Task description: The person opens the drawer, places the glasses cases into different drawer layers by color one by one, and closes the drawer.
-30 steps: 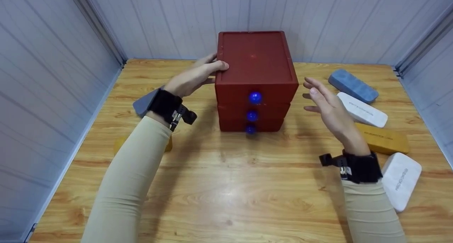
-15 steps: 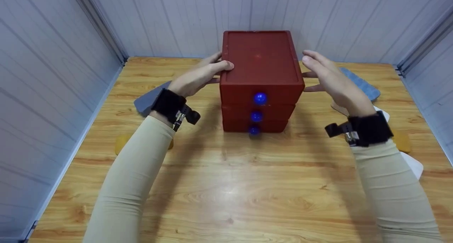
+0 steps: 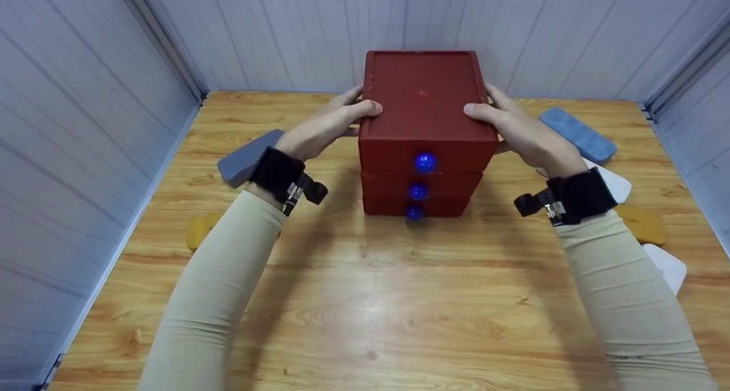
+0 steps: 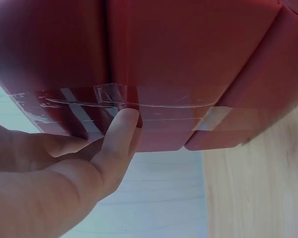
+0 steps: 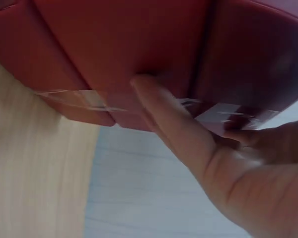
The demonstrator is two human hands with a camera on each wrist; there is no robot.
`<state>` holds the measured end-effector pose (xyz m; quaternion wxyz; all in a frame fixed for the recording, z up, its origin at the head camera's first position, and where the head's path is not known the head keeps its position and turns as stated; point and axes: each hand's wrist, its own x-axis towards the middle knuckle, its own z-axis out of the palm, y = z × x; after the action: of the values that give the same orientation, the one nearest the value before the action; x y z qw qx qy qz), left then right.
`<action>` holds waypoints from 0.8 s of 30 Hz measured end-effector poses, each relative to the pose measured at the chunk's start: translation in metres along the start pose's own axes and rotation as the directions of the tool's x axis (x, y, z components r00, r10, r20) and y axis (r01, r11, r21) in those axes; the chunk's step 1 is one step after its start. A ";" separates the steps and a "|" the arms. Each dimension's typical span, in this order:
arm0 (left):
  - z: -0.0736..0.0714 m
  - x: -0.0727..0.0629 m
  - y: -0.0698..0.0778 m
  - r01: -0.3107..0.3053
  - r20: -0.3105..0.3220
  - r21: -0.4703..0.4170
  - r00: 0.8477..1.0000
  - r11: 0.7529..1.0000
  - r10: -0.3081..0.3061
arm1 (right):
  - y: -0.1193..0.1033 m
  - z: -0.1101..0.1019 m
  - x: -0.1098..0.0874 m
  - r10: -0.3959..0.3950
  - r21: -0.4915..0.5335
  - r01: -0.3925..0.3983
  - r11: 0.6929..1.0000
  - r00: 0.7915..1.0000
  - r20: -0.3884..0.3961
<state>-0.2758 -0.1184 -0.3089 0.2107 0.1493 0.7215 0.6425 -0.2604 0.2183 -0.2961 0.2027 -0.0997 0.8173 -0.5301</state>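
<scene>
A dark red three-drawer box [image 3: 422, 94] stands on the wooden table near the back wall, with blue round knobs [image 3: 425, 163] down its front. My left hand [image 3: 322, 126] grips its left side, thumb on the top edge and fingers against the side wall. On the right side my right hand [image 3: 527, 130] holds it the same way, thumb on top. In the left wrist view, fingers [image 4: 121, 131] touch the side over clear tape [image 4: 213, 119]. The right wrist view shows a finger [image 5: 164, 106] pressed to the other side, near more tape [image 5: 94, 99].
To the left lie a grey-blue block [image 3: 248, 158] and a yellow block [image 3: 201, 229], partly behind the arm. At right are a blue block [image 3: 579, 134], two white blocks [image 3: 613, 183] and a yellow block [image 3: 644, 224]. White panel walls [image 3: 296, 32] enclose the table.
My right hand has come in from the right and now holds the box's right side. The box has shifted slightly to the right, my left hand staying on it.
</scene>
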 end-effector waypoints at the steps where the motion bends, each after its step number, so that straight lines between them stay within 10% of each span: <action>1: 0.001 0.000 0.000 -0.005 0.000 0.001 1.000 1.000 0.005 | 0.002 0.001 0.000 -0.006 0.013 0.006 1.000 1.000 -0.007; 24: 0.012 -0.006 -0.001 0.000 -0.024 0.018 1.000 1.000 0.000 | 0.009 0.008 -0.013 -0.042 0.088 0.047 0.995 0.998 -0.055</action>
<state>-0.2647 -0.1116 -0.3106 0.2004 0.1435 0.7298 0.6377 -0.2449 0.2206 -0.3045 0.1733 -0.0947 0.7954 -0.5729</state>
